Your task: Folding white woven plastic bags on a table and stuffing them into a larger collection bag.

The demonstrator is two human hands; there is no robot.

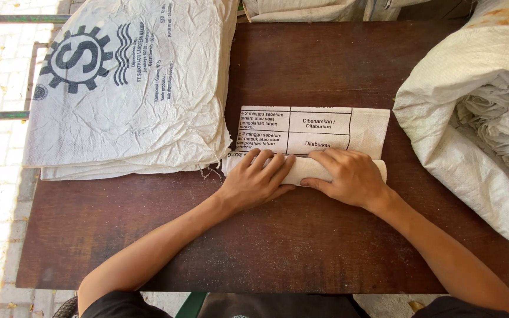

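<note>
The fingers of the left hand (255,179) are laid flat and slightly spread over the rolled end of a white woven sack (325,138), and those of the right hand (349,175) are pressed together over the same roll just beside them, so that both hands are closed down on the roll rather than clamped around it. The roll is pinned in this way, it may be judged, so that it is kept tight and even across its width. The sack is spread on the brown wooden table (301,235), its unrolled part, printed with a black-lined grid, lying flat on the far side of the roll from the person. Both wrists are bent a little upward, and the forearms are stretched forward from the near edge of the table, converging on the sack. To the left of the sack a stack of flat, crumpled white sacks (131,88) is piled, overhanging the table's left edge. To the right of the sack a large open white bag (472,129) is seen, with rolled white sacks (505,118) packed inside it.
</note>
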